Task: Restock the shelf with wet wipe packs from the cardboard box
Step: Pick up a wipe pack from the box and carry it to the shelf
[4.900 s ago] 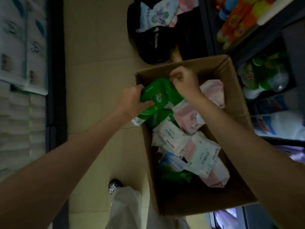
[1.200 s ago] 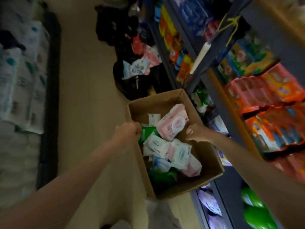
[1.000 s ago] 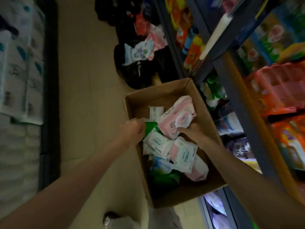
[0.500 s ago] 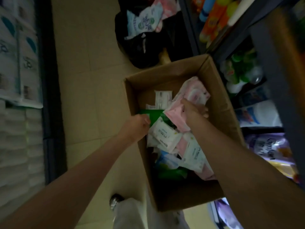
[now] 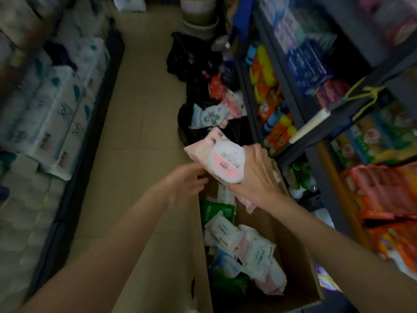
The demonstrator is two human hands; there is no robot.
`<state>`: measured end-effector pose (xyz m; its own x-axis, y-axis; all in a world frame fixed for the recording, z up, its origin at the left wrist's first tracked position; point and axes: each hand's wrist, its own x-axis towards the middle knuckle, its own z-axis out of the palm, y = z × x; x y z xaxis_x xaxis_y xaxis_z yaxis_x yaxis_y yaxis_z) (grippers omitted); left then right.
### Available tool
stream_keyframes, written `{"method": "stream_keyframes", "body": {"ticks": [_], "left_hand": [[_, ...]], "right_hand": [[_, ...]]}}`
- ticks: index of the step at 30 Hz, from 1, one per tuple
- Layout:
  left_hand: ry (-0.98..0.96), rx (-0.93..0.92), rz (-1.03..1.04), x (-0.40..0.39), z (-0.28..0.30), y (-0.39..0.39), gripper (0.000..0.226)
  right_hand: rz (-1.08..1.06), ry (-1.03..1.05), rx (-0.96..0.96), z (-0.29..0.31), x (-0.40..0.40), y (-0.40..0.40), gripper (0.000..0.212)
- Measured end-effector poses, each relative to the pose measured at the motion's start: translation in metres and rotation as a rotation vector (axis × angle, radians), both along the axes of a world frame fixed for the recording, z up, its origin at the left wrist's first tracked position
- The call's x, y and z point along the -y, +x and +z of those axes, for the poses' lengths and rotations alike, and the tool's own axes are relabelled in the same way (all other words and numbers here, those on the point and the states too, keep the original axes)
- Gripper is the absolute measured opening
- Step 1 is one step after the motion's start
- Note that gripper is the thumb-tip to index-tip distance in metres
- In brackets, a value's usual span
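**Pink pack held above the box**

Above the far end of the cardboard box (image 5: 291, 256), the right hand (image 5: 257, 175) is clamped on a pink wet wipe pack (image 5: 220, 158), fingers wrapped over its right edge, so the pack sits to the left of the palm. Its long axis runs diagonally, from the near right corner at the hand up toward the far left, white label facing the camera. The left hand (image 5: 185, 184) hangs just beside the pack's lower left edge, fingers loosely spread and blurred; contact cannot be told. Below, loose packs (image 5: 237, 242) of white, pink and green lie heaped in the box. Stocked shelves (image 5: 300, 105) stand to the right.
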<state>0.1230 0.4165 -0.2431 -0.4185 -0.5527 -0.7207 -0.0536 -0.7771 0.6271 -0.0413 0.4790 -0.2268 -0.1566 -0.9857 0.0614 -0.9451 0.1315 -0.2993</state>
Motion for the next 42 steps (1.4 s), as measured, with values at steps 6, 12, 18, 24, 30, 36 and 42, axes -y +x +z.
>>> {"method": "stream_keyframes", "body": {"ticks": [6, 12, 18, 24, 30, 36, 42], "left_hand": [[-0.252, 0.024, 0.273, 0.001, 0.082, 0.119, 0.02], [-1.228, 0.799, 0.169, -0.03, 0.2, 0.27, 0.086], [-1.928, 1.414, -0.053, -0.079, 0.31, 0.392, 0.091], [-2.064, 1.862, 0.116, -0.114, 0.386, 0.505, 0.084], [-1.989, 2.072, 0.21, -0.152, 0.431, 0.563, 0.078], [-1.9, 2.333, 0.432, -0.166, 0.477, 0.604, 0.074], [-1.774, 2.684, 0.742, -0.165, 0.514, 0.642, 0.08]], "right_hand": [[0.349, -0.184, -0.339, 0.094, 0.02, 0.098, 0.077], [0.516, -0.49, -0.4, 0.196, 0.017, 0.227, 0.077], [0.731, -0.82, -0.339, 0.301, 0.021, 0.365, 0.077], [0.957, -1.096, -0.274, 0.38, 0.018, 0.477, 0.078], [1.083, -1.249, -0.218, 0.42, 0.017, 0.554, 0.08], [0.974, -1.244, 0.199, 0.458, 0.023, 0.623, 0.087], [1.27, 0.501, 1.663, 0.484, -0.028, 0.67, 0.046]]}}
